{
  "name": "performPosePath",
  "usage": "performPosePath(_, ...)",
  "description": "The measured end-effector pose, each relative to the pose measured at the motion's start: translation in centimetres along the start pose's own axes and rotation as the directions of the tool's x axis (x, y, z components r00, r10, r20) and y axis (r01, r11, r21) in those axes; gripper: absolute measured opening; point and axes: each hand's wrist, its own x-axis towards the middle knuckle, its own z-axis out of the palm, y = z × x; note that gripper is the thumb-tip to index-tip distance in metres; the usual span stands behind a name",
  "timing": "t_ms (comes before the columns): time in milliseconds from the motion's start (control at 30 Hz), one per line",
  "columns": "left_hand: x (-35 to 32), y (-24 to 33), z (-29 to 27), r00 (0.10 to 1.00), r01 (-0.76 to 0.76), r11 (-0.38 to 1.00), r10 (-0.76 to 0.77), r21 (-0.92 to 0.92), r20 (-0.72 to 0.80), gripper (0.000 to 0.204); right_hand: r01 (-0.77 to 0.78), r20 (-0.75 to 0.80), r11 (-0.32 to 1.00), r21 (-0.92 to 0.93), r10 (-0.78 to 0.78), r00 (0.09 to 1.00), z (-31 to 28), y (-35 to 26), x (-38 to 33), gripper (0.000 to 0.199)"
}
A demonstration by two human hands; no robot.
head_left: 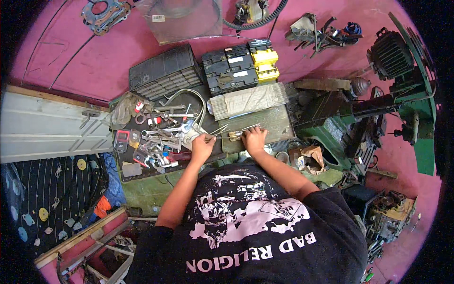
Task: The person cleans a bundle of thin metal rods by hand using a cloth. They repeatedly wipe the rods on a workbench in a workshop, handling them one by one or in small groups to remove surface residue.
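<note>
My left hand is closed near the front of the workbench, its fingertips pinching what looks like a thin metal rod. Just to the right, my right hand has its fingers closed at a small brass-coloured piece. The thin rod seems to run between the hands, though its ends are too small to follow. Slim bent metal rods lie right behind my left fingertips. Beneath my right hand is a flat glassy greenish sheet. A red-handled tool rests left of my left hand.
Spanners and sockets are heaped on the bench's left side. Behind stand a dark drawer cabinet, several black batteries and a wrapped bundle of rods. A green machine rises at the right; a white door stands left.
</note>
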Motion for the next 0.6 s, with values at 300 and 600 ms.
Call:
performPosePath(300,-0.8,0.4,0.9,0.997,-0.048,0.999,0.048,0.003,-0.060,0.013,-0.051,-0.076,0.988,0.142,0.063,0.995,1.1,-0.2,0.0,0.016)
performPosePath(600,-0.4,-0.5,2.6,0.988,-0.142,0.990,0.140,-0.020,-0.059,0.012,-0.319,0.252,0.883,0.344,0.241,0.937,-1.0,-0.3,1.1,0.021)
